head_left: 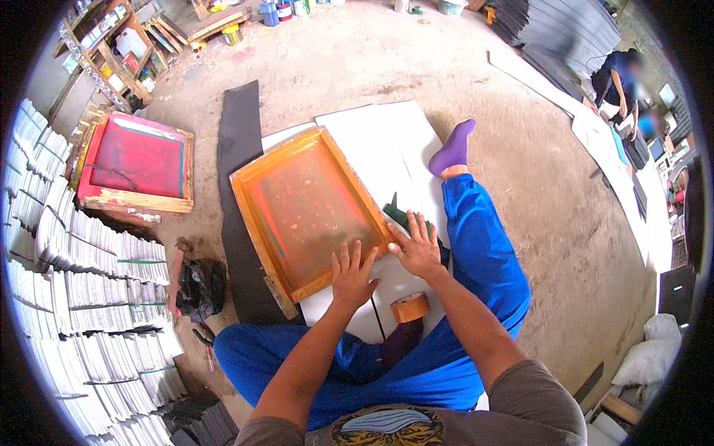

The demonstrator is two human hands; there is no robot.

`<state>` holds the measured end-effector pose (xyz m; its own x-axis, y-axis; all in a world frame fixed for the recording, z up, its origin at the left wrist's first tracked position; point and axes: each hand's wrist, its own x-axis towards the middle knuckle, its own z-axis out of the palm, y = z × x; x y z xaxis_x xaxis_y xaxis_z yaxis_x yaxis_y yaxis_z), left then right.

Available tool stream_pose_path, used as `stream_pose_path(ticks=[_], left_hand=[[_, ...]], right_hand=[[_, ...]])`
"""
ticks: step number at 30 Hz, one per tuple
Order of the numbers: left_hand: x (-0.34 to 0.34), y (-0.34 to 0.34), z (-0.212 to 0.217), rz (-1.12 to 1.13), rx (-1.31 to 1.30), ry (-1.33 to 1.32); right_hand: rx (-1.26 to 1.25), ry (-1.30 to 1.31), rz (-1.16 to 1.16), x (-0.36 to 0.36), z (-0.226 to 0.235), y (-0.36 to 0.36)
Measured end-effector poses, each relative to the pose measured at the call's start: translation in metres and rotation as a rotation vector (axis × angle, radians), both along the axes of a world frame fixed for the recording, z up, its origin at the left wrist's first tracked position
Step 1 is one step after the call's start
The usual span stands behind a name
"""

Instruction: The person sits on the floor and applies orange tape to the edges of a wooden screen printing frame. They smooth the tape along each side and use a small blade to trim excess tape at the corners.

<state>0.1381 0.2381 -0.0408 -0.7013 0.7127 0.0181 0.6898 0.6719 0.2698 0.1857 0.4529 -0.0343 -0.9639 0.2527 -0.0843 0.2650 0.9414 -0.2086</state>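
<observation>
The person sits on the concrete floor in blue trousers, legs spread, and both forearms reach forward from the lower edge. A roll of brown tape point(410, 307) lies on the white sheet point(394, 149) just below the hands. The left hand point(352, 276) lies flat with fingers spread on the near corner of the orange wooden screen frame point(306, 208), pressing on it rather than gripping it. The right hand point(416, 247) is also open and spread, resting at the frame's near right edge beside a dark green piece point(394, 212) that shows next to it; neither hand closes around anything. The frame lies flat on the white sheet, mesh up, with faint marks showing through the mesh. Judging by this, the frame looks set in place and is being held down or smoothed along its edge; whether any taping is finished cannot be told. To the left a long black strip point(238, 141) runs beside the frame, and farther left stands a second frame with a red screen point(137, 160). Stacks of white sheets point(82, 297) line the left edge.
</observation>
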Motion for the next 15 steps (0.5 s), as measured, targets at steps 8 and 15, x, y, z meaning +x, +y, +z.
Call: stream_pose_path(ticks=[8,15], left_hand=[[0.000,0.000,-0.006,0.008,0.001,-0.025],[0.002,0.003,-0.012,0.013,0.005,-0.039]], right_hand=[[-0.161,0.262,-0.237,-0.017,-0.017,0.007],[-0.458,0.066,-0.337,-0.058,-0.041,0.010]])
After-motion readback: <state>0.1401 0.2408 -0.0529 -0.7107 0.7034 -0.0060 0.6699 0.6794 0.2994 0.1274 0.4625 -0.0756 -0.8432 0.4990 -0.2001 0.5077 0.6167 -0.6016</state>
